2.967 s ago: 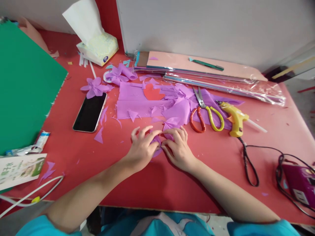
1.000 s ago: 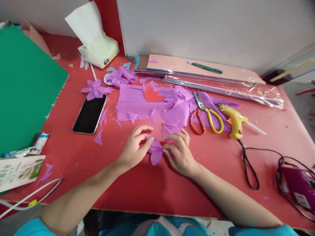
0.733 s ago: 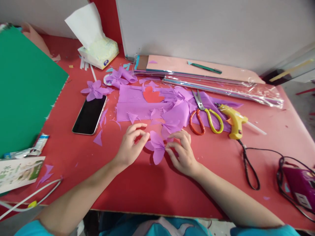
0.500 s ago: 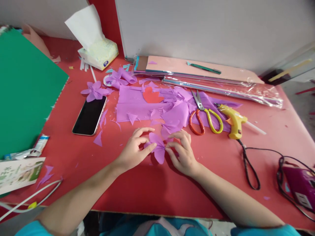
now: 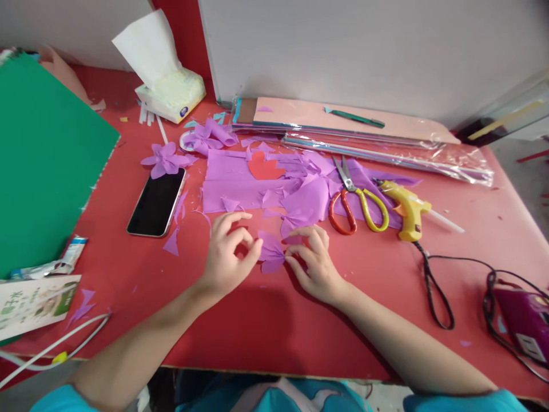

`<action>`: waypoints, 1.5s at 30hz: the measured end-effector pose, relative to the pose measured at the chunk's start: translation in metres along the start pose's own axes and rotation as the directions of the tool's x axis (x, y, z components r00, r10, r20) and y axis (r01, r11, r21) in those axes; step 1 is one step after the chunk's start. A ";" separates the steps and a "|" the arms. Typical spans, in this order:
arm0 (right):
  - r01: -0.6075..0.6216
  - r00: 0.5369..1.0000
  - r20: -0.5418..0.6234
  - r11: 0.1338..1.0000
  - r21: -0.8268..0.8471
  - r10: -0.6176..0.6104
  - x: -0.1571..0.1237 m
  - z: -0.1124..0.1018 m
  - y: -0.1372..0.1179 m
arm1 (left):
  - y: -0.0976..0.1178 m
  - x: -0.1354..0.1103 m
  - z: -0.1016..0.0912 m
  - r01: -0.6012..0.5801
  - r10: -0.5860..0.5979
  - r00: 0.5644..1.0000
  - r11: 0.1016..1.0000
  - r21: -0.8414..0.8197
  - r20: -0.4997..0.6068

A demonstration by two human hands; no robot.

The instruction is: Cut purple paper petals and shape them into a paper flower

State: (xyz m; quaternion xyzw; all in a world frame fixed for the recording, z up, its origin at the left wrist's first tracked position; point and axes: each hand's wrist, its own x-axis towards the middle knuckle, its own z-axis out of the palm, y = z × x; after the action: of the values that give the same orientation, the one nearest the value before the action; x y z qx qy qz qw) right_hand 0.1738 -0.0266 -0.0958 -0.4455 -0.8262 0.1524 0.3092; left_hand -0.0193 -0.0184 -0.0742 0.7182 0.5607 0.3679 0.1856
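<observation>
Between my hands is a purple paper flower (image 5: pixel 271 252) with several petals, low over the red table. The thumb and forefinger of my right hand (image 5: pixel 313 260) pinch its gathered base. My left hand (image 5: pixel 230 252) is beside the petals, fingers curved and apart, with nothing in it. Just behind, another gathered purple paper piece (image 5: pixel 299 218) lies against the purple paper sheets (image 5: pixel 244 191). A finished-looking purple flower (image 5: pixel 165 159) rests at the top end of a phone (image 5: pixel 156 203) on the left.
Scissors (image 5: pixel 355 197) with red and yellow handles and a yellow glue gun (image 5: pixel 409 212) lie to the right, its black cord (image 5: pixel 429 292) trailing down. Wrapped paper packs (image 5: pixel 355 123) line the wall. A tissue box (image 5: pixel 174 94) and a green sheet (image 5: pixel 47 160) are on the left.
My left hand has let go of the petals and drawn back slightly to the left, its fingers opening. The flower has turned a little in my right hand's pinch.
</observation>
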 end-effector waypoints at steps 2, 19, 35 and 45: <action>0.012 0.998 0.055 0.999 -0.038 -0.009 0.000 0.000 -0.001 | 0.005 -0.005 0.004 -0.155 0.151 0.988 0.985 0.082 0.043; 0.031 0.994 0.111 0.992 -0.120 -0.018 -0.002 0.004 -0.002 | 0.004 -0.017 0.021 -0.234 0.191 0.952 0.957 0.170 0.239; 0.210 0.978 0.069 0.924 -0.320 -0.199 -0.004 0.007 -0.001 | 0.000 -0.017 0.021 -0.220 0.184 0.950 0.968 0.123 0.252; 0.265 0.962 0.033 0.905 -0.332 -0.270 -0.005 0.010 0.001 | 0.001 -0.018 0.021 -0.253 0.214 0.947 0.957 0.143 0.240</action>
State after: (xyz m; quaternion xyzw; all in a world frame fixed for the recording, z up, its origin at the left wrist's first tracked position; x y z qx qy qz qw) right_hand 0.1702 -0.0296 -0.1056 -0.3749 -0.8912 -0.0365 0.2528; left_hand -0.0048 -0.0326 -0.0930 0.8297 0.4767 0.2550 0.1394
